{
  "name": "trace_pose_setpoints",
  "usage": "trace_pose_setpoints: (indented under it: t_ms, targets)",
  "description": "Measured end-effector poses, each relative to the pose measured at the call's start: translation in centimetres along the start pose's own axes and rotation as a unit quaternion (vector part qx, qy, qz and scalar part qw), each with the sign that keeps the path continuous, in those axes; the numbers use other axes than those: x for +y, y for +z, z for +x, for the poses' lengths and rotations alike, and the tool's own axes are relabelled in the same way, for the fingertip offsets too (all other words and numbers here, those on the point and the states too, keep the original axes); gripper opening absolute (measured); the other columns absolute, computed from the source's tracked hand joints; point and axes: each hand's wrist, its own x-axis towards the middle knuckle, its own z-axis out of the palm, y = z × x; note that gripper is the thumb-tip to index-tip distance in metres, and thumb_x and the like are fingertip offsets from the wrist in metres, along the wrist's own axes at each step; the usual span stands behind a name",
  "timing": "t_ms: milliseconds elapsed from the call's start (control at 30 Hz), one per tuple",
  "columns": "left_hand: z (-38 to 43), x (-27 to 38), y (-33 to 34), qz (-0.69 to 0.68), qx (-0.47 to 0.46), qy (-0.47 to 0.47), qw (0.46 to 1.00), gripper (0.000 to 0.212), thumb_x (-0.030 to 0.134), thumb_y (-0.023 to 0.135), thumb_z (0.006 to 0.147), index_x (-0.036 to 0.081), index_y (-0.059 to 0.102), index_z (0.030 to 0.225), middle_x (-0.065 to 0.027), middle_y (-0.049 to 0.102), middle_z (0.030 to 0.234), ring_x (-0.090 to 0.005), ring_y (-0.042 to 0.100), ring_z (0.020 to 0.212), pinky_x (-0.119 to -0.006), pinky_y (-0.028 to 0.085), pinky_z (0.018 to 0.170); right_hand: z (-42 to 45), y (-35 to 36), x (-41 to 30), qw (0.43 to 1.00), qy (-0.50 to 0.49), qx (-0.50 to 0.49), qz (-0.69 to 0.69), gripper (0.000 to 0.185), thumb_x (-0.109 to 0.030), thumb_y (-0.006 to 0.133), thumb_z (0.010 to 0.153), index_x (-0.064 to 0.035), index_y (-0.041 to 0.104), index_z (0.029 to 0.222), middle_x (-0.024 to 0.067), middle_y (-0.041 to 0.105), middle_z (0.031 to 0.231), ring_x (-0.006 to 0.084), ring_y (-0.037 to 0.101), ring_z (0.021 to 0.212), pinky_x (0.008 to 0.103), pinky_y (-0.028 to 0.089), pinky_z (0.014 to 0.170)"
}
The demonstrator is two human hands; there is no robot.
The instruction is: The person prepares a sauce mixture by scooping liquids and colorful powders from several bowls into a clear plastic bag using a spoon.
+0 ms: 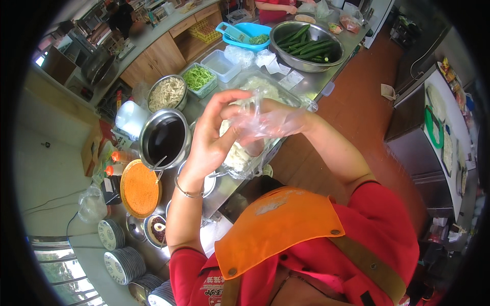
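Observation:
My left hand (212,143), bare and with a bangle at the wrist, has its thumb and fingers on thin clear plastic (254,118) at my right hand. That plastic looks like a disposable glove and loosely covers much of my right hand (281,114), whose fingers are partly hidden behind it and my left fingers. Below both hands, plastic-lined containers hold white food (237,158) and pale, translucent food (262,86). To the left of my left hand stands a steel bowl (143,153) of dark liquid (166,135).
Farther along the steel table are shredded greens (198,77), a pale shredded food (167,93), a clear tub (222,67), a blue basin (252,26) and a bowl of cucumbers (312,46). An orange-filled bowl (140,187) and stacked plates (124,266) stand left. Another person (273,9) works beyond.

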Motion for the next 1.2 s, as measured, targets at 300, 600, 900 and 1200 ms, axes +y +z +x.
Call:
trace_pose_setpoints:
  t_ms: [300, 600, 900, 1200]
  targets:
    - [-4.1, -5.8, 2.2, -0.032, 0.050, -0.047, 0.997, 0.089, 0.002, 0.078, 0.081, 0.006, 0.034, 0.158, -0.0166, 0.051, 0.152, -0.0264, 0.054, 0.136, -0.039, 0.045, 0.112, -0.6, 4.1, -2.4, 0.925, -0.051, 0.108, -0.361, 0.022, -0.019, 0.070, 0.083, -0.0079, 0.060, 0.099, 0.0153, 0.069, 0.084, 0.0398, 0.068, 0.076, 0.0465, 0.054, 0.069]
    - [-7.5, -11.5, 4.3, 0.247, 0.096, 0.040, 0.963, 0.004, 0.008, 0.063, 0.096, 0.004, 0.065, 0.095, -0.0051, 0.066, 0.082, -0.0161, 0.063, 0.079, -0.034, 0.049, 0.064, 0.1, 5.6, 1.5, 0.848, -0.223, 0.091, -0.471, 0.012, -0.020, 0.069, 0.072, -0.0122, 0.061, 0.075, 0.0016, 0.054, 0.080, 0.0228, 0.053, 0.082, 0.0333, 0.045, 0.073]
    - [-12.6, -22.6, 5.4, 0.389, 0.118, 0.103, 0.908, 0.024, 0.014, 0.044, 0.108, 0.000, 0.059, 0.121, -0.0097, 0.063, 0.106, -0.0207, 0.064, 0.095, -0.033, 0.054, 0.079, 0.1, 7.2, 1.0, 0.846, -0.259, 0.123, -0.449, 0.015, -0.023, 0.070, 0.075, -0.0111, 0.061, 0.072, 0.0017, 0.053, 0.077, 0.0211, 0.054, 0.080, 0.0340, 0.044, 0.072]
    - [-10.8, -13.0, 3.9, 0.069, 0.245, 0.008, 0.967, 0.053, 0.031, 0.032, 0.114, -0.004, 0.072, 0.105, -0.0164, 0.074, 0.110, -0.0248, 0.063, 0.122, -0.042, 0.045, 0.108, -3.7, 5.1, 8.9, 0.979, 0.152, 0.112, 0.073, 0.063, -0.050, 0.057, 0.105, -0.0044, 0.046, 0.147, 0.0175, 0.058, 0.139, 0.0266, 0.062, 0.119, 0.0414, 0.057, 0.095]
